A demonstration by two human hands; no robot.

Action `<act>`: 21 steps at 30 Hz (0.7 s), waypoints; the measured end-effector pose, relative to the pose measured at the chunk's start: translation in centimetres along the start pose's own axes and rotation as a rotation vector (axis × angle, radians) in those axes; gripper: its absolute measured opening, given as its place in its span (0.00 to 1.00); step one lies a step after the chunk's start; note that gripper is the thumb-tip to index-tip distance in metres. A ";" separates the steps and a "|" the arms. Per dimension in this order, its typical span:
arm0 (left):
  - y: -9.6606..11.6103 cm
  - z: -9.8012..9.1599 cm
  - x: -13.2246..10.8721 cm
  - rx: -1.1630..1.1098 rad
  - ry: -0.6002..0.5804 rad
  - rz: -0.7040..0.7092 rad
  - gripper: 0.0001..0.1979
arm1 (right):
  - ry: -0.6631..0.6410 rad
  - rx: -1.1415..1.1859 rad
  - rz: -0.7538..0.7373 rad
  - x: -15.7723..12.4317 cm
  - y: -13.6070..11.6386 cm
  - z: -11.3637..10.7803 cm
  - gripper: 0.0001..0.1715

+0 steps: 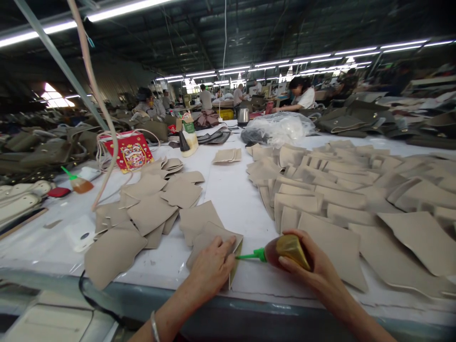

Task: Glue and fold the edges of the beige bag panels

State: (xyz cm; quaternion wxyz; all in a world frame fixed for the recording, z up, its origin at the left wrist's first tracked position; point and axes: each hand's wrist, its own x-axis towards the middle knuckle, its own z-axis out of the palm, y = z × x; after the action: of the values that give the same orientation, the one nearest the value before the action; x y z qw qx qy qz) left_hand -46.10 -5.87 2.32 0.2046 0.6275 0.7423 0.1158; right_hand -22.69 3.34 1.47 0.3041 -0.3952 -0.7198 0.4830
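My right hand is wrapped round a squeeze bottle of amber liquid, tipped on its side with its green nozzle pointing left. The nozzle tip meets the edge of a beige leather-like piece near the table's front. On top of that piece presses my left hand, fingers bent and gripping it by its right edge, where a yellowish underside shows. Another beige piece lies partly beneath it. A pile of loose beige pieces spreads to the left, and rows of overlapping ones fill the right.
A second green-tipped bottle stands at the left beside a red case. Behind are a red patterned bag, a hanging hose, clear plastic wrap and a kettle. Other people work farther back.
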 end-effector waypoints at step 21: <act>-0.7 -1.6 -0.6 -0.185 0.122 -0.057 0.22 | 0.084 0.588 0.252 -2.0 -0.6 -1.0 0.22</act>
State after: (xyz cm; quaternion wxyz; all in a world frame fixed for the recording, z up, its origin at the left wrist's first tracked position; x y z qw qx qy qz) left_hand -47.32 -6.48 3.52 0.2195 0.5762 0.7571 0.2160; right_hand -21.03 1.95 2.26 0.3726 -0.3959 -0.4816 0.6874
